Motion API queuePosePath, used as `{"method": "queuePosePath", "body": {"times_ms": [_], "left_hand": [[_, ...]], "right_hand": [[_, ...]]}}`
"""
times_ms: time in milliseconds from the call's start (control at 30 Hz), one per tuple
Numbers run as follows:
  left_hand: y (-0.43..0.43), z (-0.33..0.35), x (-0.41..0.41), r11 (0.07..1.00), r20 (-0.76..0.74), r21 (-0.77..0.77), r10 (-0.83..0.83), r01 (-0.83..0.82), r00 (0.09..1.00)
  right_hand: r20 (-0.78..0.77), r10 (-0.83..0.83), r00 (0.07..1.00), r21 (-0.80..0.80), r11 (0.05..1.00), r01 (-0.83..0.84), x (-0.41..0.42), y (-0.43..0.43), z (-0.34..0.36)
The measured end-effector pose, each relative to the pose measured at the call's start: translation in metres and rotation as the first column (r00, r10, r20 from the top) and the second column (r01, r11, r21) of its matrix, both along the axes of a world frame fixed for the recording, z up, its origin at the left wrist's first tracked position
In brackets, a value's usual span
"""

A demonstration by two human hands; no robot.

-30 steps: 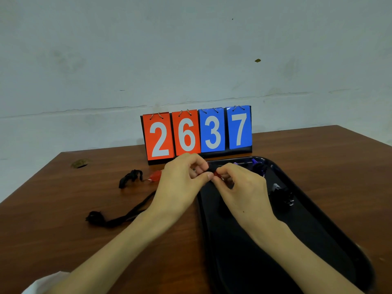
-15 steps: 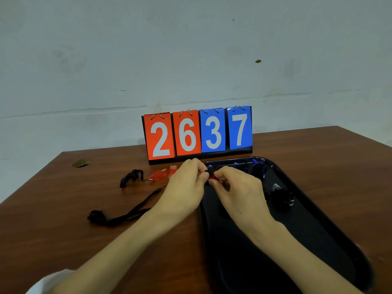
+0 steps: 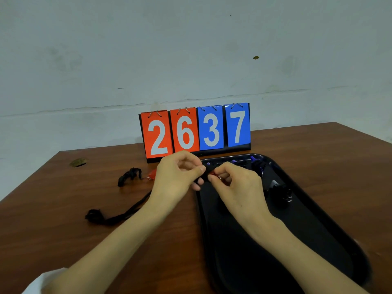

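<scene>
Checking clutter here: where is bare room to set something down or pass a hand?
Free: the tray floor nearer than the black pieces; the table right of it; the near-left corner in front of the long cord. Crowded: the tray's far end, and from the short cord to the small piece pinched by left hand and right hand.

— What is held between the fingertips?
— A small red piece [image 3: 212, 173] is pinched by the right hand [image 3: 237, 187], raised above the far left corner of the black tray [image 3: 265, 262]. A glint of silver metal is seen just beneath it; the rest is hidden by the fingers, so its shape cannot be told.
— And what is it brought against?
— The end of a black cord [image 3: 131, 209], which is pinched by the left hand [image 3: 176, 179]. The cord is laid leftward across the wooden table [image 3: 63, 240] and is finished in a bunched knot at its near end.
</scene>
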State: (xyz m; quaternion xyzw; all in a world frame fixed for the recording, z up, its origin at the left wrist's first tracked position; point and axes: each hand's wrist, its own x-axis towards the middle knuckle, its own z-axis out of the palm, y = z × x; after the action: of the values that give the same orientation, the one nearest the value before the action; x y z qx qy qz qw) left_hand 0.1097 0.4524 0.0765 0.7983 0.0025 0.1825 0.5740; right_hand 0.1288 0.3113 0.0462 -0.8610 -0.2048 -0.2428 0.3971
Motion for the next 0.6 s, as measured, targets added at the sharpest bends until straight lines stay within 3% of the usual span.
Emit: {"method": "queuePosePath", "body": {"times_ms": [167, 333, 600], "left_hand": [[-0.002, 0.0, -0.004, 0.974, 0.045, 0.224, -0.019, 0.008, 0.999], [-0.001, 0.0, -0.004, 0.812, 0.152, 0.583, -0.082, -0.023, 0.985], [-0.007, -0.01, -0.006, 0.665, 0.273, 0.732, -0.091, -0.146, 0.958]], "right_hand": [[0.041, -0.003, 0.999, -0.043, 0.999, 0.005, 0.0, 0.0, -0.001], [0.124, 0.005, 0.992, -0.045, 0.999, 0.001, 0.005, -0.001, -0.004], [0.051, 0.053, 0.997, -0.116, 0.992, -0.046, 0.002, -0.001, -0.002]]}}
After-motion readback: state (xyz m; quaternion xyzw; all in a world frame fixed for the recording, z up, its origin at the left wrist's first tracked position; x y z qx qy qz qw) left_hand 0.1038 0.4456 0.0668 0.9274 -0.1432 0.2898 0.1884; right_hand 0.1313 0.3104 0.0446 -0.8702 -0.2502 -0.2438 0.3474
